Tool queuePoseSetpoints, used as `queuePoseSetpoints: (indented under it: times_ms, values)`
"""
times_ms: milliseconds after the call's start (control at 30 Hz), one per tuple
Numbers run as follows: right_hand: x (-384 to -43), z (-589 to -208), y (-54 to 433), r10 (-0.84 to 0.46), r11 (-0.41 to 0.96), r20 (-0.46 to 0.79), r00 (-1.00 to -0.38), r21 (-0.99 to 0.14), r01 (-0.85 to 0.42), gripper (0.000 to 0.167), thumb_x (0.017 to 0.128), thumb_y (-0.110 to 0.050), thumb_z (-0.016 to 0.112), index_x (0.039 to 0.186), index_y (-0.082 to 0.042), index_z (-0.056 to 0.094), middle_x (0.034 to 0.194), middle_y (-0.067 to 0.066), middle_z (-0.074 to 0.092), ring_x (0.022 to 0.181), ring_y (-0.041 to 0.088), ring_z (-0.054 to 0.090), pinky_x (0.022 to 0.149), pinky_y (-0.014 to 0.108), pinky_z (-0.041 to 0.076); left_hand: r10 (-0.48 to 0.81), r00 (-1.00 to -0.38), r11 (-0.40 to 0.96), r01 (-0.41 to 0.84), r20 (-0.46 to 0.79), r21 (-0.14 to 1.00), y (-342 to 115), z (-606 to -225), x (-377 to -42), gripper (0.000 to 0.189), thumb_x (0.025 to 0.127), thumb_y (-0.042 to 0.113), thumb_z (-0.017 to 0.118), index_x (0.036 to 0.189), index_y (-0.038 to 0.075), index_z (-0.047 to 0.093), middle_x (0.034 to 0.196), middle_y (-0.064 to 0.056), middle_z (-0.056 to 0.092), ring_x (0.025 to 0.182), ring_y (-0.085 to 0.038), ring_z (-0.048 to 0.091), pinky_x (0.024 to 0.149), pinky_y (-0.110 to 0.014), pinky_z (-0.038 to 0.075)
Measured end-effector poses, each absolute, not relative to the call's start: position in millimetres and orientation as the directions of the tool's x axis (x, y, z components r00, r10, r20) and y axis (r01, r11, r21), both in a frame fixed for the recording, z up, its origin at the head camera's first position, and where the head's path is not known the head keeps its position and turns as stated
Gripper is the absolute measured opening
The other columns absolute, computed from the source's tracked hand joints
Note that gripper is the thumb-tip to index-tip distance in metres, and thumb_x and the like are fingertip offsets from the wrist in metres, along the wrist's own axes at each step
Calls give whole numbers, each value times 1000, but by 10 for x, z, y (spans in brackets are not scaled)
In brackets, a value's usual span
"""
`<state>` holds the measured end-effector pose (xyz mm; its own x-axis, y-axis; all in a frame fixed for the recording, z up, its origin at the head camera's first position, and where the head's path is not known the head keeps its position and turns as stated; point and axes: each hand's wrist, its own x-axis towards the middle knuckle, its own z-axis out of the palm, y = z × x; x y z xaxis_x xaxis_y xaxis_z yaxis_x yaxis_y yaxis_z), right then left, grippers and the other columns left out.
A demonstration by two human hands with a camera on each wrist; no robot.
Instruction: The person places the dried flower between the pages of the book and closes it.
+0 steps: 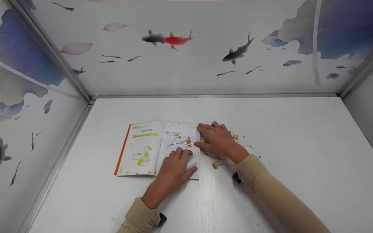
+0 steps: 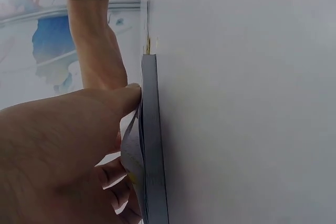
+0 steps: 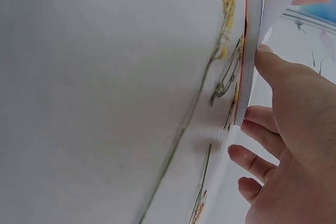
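Note:
An open book (image 1: pixel 144 152) with an orange cover edge lies on the white table. On its right page rests a dried sprig (image 1: pixel 183 141) with small orange-red blossoms. My left hand (image 1: pixel 173 168) rests on the lower part of that page, fingers stretched toward the sprig, thumb at the right edge. In the left wrist view the page bulges up under this hand. My right hand (image 1: pixel 217 140) is at the book's upper right edge. In the right wrist view its thumb and fingertips touch the edge of the page block (image 3: pixel 254 40), the other fingers loosely bent.
Just right of the book lie several dried flower stems, one a long yellow-flowered stem (image 3: pixel 194 103), partly under my right arm. Orange blossoms (image 1: pixel 235 136) and small bits scatter beyond. Walls printed with fish (image 1: pixel 178 39) enclose the table at the back and sides.

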<state>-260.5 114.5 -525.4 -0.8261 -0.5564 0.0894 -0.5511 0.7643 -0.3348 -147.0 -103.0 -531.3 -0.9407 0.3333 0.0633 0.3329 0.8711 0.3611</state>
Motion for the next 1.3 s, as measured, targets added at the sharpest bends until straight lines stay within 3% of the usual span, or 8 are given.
queuePoseSetpoints:
  times_ms: [167,333,433,667,833,1067,1300]
  values:
    - [-2613,-5298,1136,-559,768,101,-823,-312,-559,69,108,-56,60,162,-13,52,167,6,52,128,34,59,106,58,47,368,-918,867,395,146,304,-1054,-5320,-1452,56,108,37,67,161,28,50,133,-5,60,114,-24,64,81,-43,57]
    - [-2603,-5337,1133,-545,773,139,-827,-299,-560,56,115,-39,53,161,-8,51,165,12,54,138,37,59,109,59,48,387,-887,850,449,250,277,-1085,-5307,-1434,55,107,24,70,158,36,54,123,-3,65,95,-19,65,67,-34,56]
    - [-2603,-5335,1128,-538,774,141,-831,-310,-553,53,114,-34,54,158,-4,53,162,16,56,138,39,58,110,59,48,381,-878,849,456,290,266,-1105,-5275,-1415,50,107,21,71,152,37,60,119,-2,68,91,-17,66,63,-30,57]
    - [-2613,-5304,1093,-527,771,92,-845,-365,-521,59,113,-35,56,160,-1,50,165,18,52,142,40,55,114,59,44,319,-881,879,413,349,237,-1142,-5194,-1396,28,108,23,70,134,30,73,121,0,72,92,-17,74,63,-31,60]
    - [-2597,-5281,1067,-527,765,145,-837,-348,-542,56,111,-32,59,159,-3,52,166,16,52,140,39,56,112,59,46,270,-880,891,383,390,246,-1158,-5111,-1367,21,109,29,68,128,25,74,121,1,74,90,-17,76,63,-31,60]
    - [-2558,-5270,1024,-573,758,120,-811,-300,-580,68,105,-53,67,154,-6,61,161,14,58,129,36,62,105,59,50,207,-885,889,348,418,298,-1189,-4998,-1239,53,105,56,66,137,15,69,129,-3,75,91,-19,79,69,-33,63]
    - [-2539,-5263,1010,-573,762,104,-813,-298,-575,75,101,-58,71,154,-6,60,162,15,57,129,37,62,105,59,51,180,-870,896,338,459,289,-1244,-4912,-1148,56,101,31,79,149,9,62,134,-8,72,81,-19,75,64,-31,61]
